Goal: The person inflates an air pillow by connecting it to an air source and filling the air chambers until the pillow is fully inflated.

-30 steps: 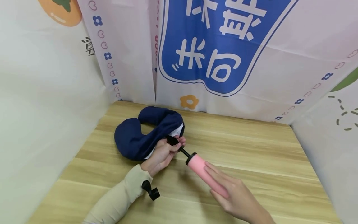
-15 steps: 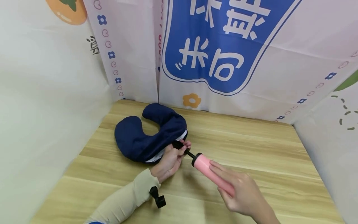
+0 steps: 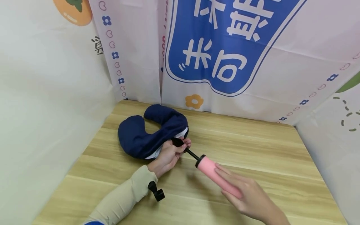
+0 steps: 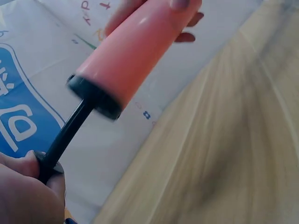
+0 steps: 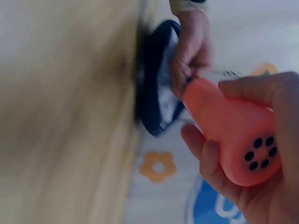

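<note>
A navy U-shaped neck pillow (image 3: 140, 136) lies on the wooden table, its white inside showing along an opening at the near edge. At that opening my left hand (image 3: 168, 155) pinches the black end of a pink hand air pump (image 3: 217, 176). In the left wrist view, thumb and fingers close round a black collar (image 4: 47, 169) at the end of the pump's black rod (image 4: 70, 133). My right hand (image 3: 250, 193) grips the pink barrel, held tilted above the table. The right wrist view shows the barrel's rounded end with several black holes (image 5: 260, 154).
White printed sheets (image 3: 135, 47) with a blue sign (image 3: 208, 72) enclose the table (image 3: 253, 150) at the back and both sides. A black strap (image 3: 156, 191) hangs from the left sleeve's cuff.
The pink barrel first slides nearer my left hand, then draws back, leaving more black rod showing now. My left hand keeps its hold at the pillow. The head view shifts slightly.
</note>
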`<act>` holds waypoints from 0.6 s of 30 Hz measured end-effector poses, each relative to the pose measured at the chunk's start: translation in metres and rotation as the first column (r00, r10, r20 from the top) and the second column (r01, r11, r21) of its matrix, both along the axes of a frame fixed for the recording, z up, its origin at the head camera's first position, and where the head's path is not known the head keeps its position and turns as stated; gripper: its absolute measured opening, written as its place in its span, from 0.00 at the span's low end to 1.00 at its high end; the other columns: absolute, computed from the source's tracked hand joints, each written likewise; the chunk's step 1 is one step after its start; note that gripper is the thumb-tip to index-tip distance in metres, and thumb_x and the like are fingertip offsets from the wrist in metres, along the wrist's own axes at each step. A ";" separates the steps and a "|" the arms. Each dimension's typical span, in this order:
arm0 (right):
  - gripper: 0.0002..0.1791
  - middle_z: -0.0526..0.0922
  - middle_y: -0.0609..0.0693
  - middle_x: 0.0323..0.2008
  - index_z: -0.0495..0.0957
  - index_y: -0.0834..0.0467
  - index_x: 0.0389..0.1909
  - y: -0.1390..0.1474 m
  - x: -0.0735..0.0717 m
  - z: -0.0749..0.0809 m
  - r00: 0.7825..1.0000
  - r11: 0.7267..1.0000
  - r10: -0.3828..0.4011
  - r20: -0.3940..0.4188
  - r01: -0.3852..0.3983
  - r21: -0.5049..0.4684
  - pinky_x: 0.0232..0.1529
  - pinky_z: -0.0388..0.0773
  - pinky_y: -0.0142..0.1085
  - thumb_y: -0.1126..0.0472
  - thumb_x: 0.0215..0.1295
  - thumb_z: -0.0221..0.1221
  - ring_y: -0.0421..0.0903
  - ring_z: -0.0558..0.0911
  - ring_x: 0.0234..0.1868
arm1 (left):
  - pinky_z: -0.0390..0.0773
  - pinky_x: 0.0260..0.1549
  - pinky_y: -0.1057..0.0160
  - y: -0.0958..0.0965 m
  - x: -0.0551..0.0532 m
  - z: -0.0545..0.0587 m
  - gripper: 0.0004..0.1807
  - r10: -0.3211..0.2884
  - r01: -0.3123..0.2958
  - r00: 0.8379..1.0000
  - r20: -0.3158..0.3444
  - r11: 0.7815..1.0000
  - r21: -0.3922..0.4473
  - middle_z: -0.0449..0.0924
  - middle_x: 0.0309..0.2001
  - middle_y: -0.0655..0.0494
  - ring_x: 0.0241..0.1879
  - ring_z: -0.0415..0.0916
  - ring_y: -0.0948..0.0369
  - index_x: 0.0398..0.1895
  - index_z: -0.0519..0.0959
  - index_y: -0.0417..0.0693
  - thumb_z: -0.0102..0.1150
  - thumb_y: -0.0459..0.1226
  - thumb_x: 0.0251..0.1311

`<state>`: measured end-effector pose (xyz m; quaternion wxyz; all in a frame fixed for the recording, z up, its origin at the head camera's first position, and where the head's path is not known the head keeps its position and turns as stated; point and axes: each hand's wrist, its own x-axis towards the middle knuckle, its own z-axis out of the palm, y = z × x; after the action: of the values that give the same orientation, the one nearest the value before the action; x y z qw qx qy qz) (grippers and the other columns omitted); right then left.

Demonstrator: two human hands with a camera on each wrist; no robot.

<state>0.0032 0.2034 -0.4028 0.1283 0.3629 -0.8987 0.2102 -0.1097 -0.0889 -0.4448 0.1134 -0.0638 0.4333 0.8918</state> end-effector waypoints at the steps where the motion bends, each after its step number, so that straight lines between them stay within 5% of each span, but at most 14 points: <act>1: 0.43 0.78 0.42 0.72 0.72 0.45 0.76 0.009 0.003 0.007 1.000 1.000 0.002 0.003 -0.002 0.003 0.71 0.67 0.21 0.60 0.58 0.75 0.46 0.86 0.63 | 0.85 0.54 0.67 0.000 -0.002 0.002 0.18 0.001 -0.001 1.000 0.000 1.000 0.006 0.87 0.42 0.56 0.45 0.88 0.64 0.59 0.64 0.33 0.47 0.15 0.70; 5: 0.44 0.81 0.39 0.69 0.73 0.42 0.75 0.038 0.013 0.037 0.999 0.999 -0.023 0.037 0.021 0.039 0.68 0.61 0.12 0.61 0.57 0.77 0.38 0.86 0.62 | 0.85 0.55 0.68 -0.001 -0.003 0.005 0.15 0.058 -0.058 0.998 -0.015 0.998 0.026 0.87 0.42 0.56 0.46 0.87 0.63 0.55 0.67 0.33 0.46 0.15 0.71; 8: 0.44 0.82 0.38 0.68 0.75 0.42 0.74 0.036 0.009 0.044 1.000 0.998 -0.027 0.005 0.027 0.051 0.59 0.69 0.13 0.60 0.53 0.78 0.34 0.86 0.56 | 0.84 0.54 0.68 0.004 0.000 0.005 0.12 0.111 -0.111 0.994 -0.011 0.993 0.029 0.85 0.42 0.56 0.46 0.86 0.63 0.51 0.68 0.35 0.46 0.16 0.71; 10: 0.42 0.83 0.40 0.67 0.77 0.43 0.72 0.019 0.001 0.037 0.997 0.998 -0.022 -0.073 0.026 0.056 0.45 0.74 0.17 0.59 0.52 0.77 0.32 0.86 0.46 | 0.83 0.55 0.69 0.011 0.003 0.003 0.11 0.122 -0.122 0.993 -0.003 0.992 0.007 0.85 0.42 0.58 0.46 0.85 0.65 0.51 0.68 0.37 0.46 0.18 0.72; 13: 0.40 0.85 0.41 0.65 0.80 0.45 0.69 -0.013 -0.012 0.019 0.980 0.997 -0.044 -0.192 0.056 0.059 0.26 0.70 0.23 0.58 0.50 0.74 0.31 0.79 0.32 | 0.82 0.55 0.71 0.021 0.008 0.000 0.11 0.129 -0.129 0.991 0.022 0.992 -0.017 0.85 0.42 0.60 0.47 0.84 0.66 0.50 0.67 0.40 0.47 0.20 0.74; 18: 0.38 0.86 0.41 0.63 0.83 0.46 0.66 -0.051 -0.022 -0.006 0.959 0.995 -0.089 -0.268 0.099 0.026 0.23 0.76 0.30 0.59 0.47 0.74 0.38 0.85 0.30 | 0.81 0.56 0.71 0.019 0.013 -0.007 0.11 0.109 -0.108 0.994 0.029 0.993 -0.049 0.84 0.47 0.57 0.51 0.84 0.64 0.57 0.68 0.35 0.47 0.22 0.76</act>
<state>-0.0185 0.1519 -0.4092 0.2507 0.3472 -0.8934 0.1355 -0.0972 -0.0696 -0.4515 0.0701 -0.1040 0.4485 0.8849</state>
